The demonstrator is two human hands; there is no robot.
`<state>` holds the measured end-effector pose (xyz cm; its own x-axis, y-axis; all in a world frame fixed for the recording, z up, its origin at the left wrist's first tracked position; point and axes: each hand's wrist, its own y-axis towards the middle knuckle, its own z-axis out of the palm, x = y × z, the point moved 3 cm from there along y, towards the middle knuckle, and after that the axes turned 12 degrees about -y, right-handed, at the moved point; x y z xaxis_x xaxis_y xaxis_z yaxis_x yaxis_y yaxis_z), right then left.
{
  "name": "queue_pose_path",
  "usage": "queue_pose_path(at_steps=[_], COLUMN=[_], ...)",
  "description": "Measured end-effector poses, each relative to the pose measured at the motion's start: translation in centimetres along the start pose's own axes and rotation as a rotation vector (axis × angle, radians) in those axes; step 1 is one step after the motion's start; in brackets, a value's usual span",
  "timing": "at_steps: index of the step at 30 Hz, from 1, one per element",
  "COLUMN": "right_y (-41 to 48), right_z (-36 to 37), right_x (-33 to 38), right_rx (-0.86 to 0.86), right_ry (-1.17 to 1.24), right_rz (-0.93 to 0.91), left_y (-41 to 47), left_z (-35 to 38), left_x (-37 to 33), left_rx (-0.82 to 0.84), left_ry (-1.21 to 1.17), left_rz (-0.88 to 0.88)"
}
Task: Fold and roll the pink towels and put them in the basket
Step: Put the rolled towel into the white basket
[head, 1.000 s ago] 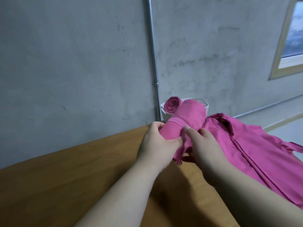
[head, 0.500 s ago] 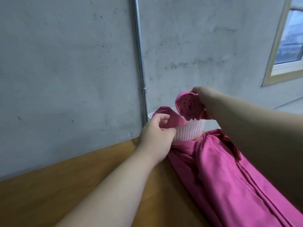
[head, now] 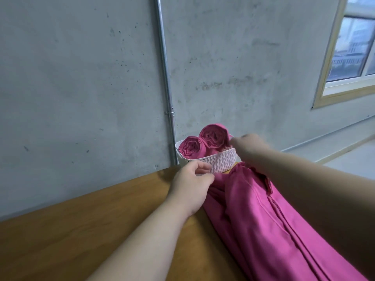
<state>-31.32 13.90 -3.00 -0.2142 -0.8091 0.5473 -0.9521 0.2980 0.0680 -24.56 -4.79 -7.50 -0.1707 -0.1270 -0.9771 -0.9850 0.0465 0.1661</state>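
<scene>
A white woven basket [head: 219, 161] stands at the far end of the wooden table [head: 81, 230], against the wall. Two rolled pink towels stand on end in it: one on the left [head: 189, 148] and a taller one on the right [head: 214, 136]. My right hand [head: 249, 148] is blurred, just right of the taller roll, with its fingertips at the roll's edge and the basket rim. Loosely curled and holding nothing, my left hand [head: 192, 185] hovers at the basket's front wall. Unfolded pink towels [head: 263, 220] lie heaped along the table's right side, under my right arm.
A grey concrete wall rises right behind the basket, and a metal pipe [head: 165, 78] runs down it to the table's corner. A window [head: 353, 47] is at the upper right. Bare wood shows on the left of the table.
My right hand carried the rolled towel up from the table and set it upright in the basket beside the first roll. My left hand drew back from the rolls to the basket's front.
</scene>
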Motion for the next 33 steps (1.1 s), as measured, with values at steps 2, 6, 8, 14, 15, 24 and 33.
queue_pose_path(at_steps=[2, 6, 8, 14, 15, 24, 33], right_y=[-2.5, -8.0, -10.0, -11.4, -11.4, -11.5, -22.2], right_z=[-0.4, -2.3, -2.6, 1.1, 1.3, 0.7, -7.5], right_x=[-1.5, -4.3, -6.0, -10.5, -10.6, -10.0, 5.6], right_rx=[0.024, -0.024, 0.005, 0.073, 0.028, -0.163, -0.448], right_ry=[-0.166, -0.403, -0.494, -0.509, -0.459, -0.281, 0.316], right_rz=[-0.039, -0.083, -0.099, -0.058, -0.035, 0.075, -0.298], left_y=[-1.6, -4.9, -6.6, -10.3, -10.7, -14.0, -17.9], left_z=[0.3, 1.3, 2.3, 3.5, 3.3, -0.6, -5.5], left_x=[-0.3, -1.2, -1.6, -2.3, -2.3, -2.0, -6.8], left_rx=[0.019, 0.048, 0.081, 0.102, 0.098, 0.033, -0.141], left_ry=[0.05, 0.084, 0.101, 0.099, 0.112, 0.159, 0.002], left_rz=[-0.014, -0.048, -0.067, -0.084, -0.085, -0.114, 0.047])
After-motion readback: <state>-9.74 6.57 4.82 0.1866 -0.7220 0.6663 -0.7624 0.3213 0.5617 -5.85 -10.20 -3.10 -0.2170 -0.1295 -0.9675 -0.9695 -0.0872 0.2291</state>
